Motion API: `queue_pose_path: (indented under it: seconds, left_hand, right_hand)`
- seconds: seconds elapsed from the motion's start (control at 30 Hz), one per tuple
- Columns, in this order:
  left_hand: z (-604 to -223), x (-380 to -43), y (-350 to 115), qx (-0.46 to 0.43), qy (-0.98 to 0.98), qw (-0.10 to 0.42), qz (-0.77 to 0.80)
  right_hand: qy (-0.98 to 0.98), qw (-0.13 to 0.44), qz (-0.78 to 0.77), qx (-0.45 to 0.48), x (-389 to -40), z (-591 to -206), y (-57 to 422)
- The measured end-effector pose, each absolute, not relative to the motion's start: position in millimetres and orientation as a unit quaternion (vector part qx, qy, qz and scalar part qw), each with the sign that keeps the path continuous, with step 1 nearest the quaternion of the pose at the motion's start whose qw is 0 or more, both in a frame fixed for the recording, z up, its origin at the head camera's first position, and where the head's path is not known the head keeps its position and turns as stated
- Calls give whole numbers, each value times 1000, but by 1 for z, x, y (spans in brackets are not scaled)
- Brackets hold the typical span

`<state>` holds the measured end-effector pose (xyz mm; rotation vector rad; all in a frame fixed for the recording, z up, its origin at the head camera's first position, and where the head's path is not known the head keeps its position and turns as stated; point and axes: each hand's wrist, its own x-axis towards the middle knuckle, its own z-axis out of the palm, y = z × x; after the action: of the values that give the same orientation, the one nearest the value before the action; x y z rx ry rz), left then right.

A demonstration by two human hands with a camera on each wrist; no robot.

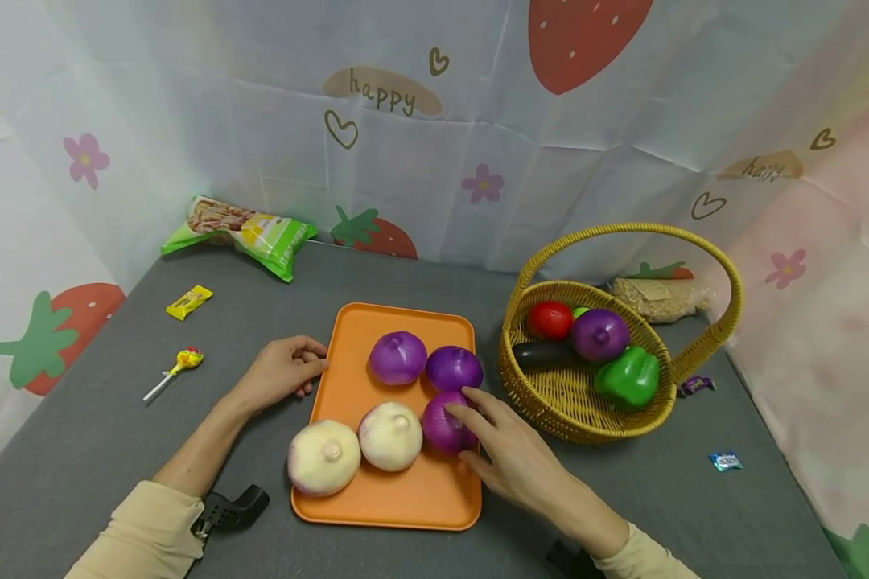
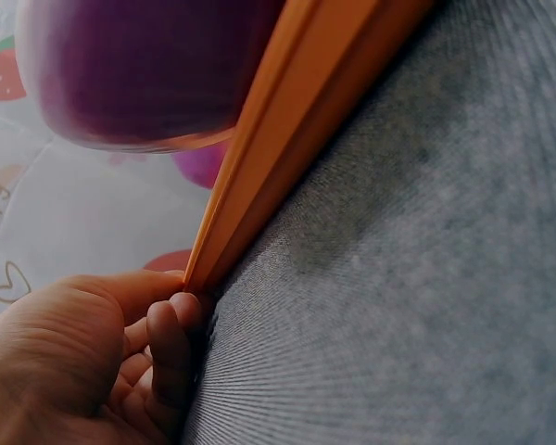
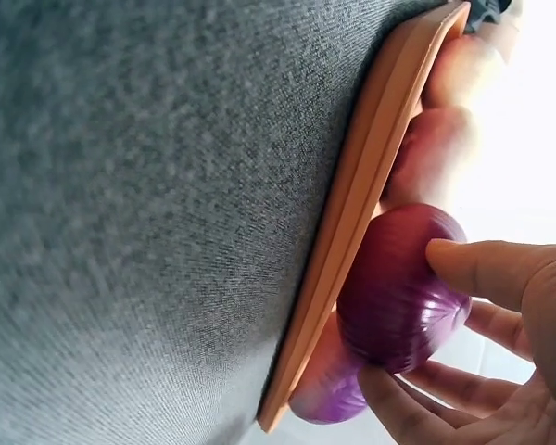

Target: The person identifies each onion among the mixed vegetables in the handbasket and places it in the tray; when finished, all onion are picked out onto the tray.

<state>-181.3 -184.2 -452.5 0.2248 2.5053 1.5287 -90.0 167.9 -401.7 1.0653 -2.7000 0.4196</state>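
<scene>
My left hand (image 1: 278, 374) pinches the left rim of an orange tray (image 1: 384, 511) between thumb and fingers, at the rim in the left wrist view too. On the tray's right side, my right hand (image 1: 517, 450) holds a purple onion (image 1: 445, 425), thumb on one side and fingers on the other, as the right wrist view shows. Two more purple onions, one at the middle (image 1: 397, 358) and one at the right (image 1: 454, 368), sit farther back on the tray. Two whitish turnips, a left one (image 1: 323, 457) and a right one (image 1: 391, 436), stand in the front row.
Right of the tray, a yellow wicker basket (image 1: 550, 410) holds a tomato (image 1: 550, 320), an eggplant (image 1: 546, 355), a purple onion (image 1: 599, 334) and a green pepper (image 1: 627, 378). A lollipop (image 1: 181, 363), yellow packet (image 1: 189, 302) and green snack bag (image 1: 249, 233) lie left.
</scene>
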Motion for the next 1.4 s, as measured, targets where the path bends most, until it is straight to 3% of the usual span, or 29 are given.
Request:
queue_pose_path:
  seconds: [0.97, 1.4]
  left_hand:
    - [-452, -181, -185, 79, 847, 99, 516]
    - [-450, -180, -184, 74, 846, 101, 518]
  right_hand:
    - [-913, 158, 136, 350, -89, -398, 167]
    - [-916, 229, 128, 304, -117, -340, 214]
